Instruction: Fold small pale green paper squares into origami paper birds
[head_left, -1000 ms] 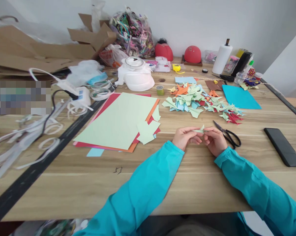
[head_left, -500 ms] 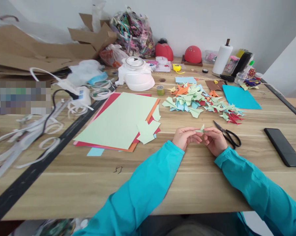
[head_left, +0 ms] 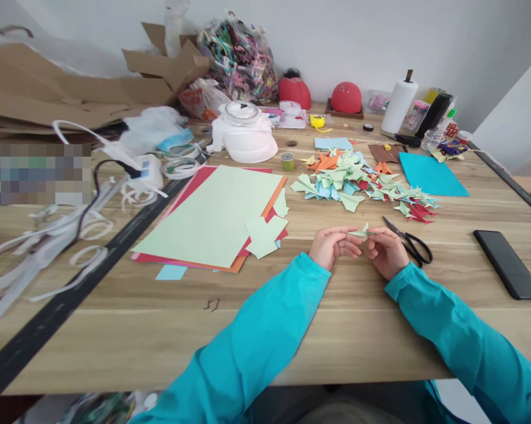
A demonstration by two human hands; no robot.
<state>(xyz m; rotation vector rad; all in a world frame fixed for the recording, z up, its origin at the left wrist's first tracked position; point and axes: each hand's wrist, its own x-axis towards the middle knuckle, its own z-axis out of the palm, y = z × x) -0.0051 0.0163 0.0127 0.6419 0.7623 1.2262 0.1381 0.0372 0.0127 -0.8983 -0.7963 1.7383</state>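
Both hands meet over the wooden table [head_left: 159,330], pinching one small folded piece of pale green paper [head_left: 361,232]. My left hand [head_left: 331,246] grips its left end with curled fingers. My right hand [head_left: 385,251] pinches the right end. Both sleeves are teal. Black scissors [head_left: 410,241] lie just right of my right hand. A heap of folded paper shapes [head_left: 358,182] in green, blue, orange and red lies beyond the hands. To the left is a stack of coloured paper sheets [head_left: 215,218], a pale green one on top.
A black phone [head_left: 508,264] lies at the right, a blue sheet [head_left: 431,174] behind it. A paper towel roll [head_left: 398,106], two red domes [head_left: 345,97], a white container [head_left: 245,138] and cardboard [head_left: 71,88] line the back. White straps [head_left: 57,241] sprawl at left.
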